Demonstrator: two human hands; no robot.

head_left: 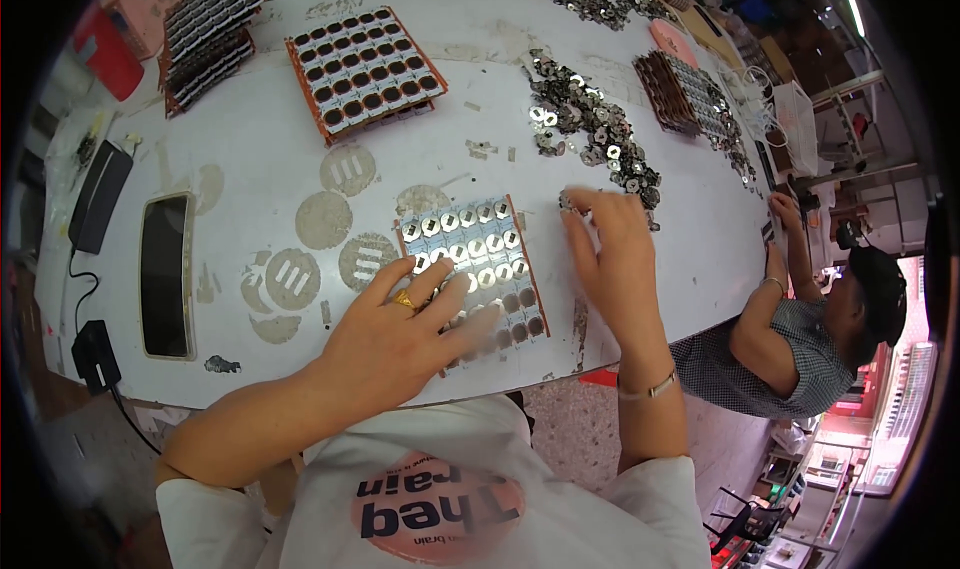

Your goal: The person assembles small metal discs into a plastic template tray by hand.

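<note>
A panel of small circuit boards with brown edges lies on the table in front of me. Shiny metal pieces fill its upper rows, while dark round spots show at its lower right. My left hand, a gold ring on one finger, rests over the panel's left side with its fingers apart; the thumb side is smeared by motion. Just right of the panel, my right hand is closed, thumb and fingertips around a small metal piece. Beyond it spreads a loose pile of metal pieces.
Stacked panels stand at the back middle, back left and back right. A phone lies at the left, beside a black adapter with a cord. Another person sits at the table's right edge.
</note>
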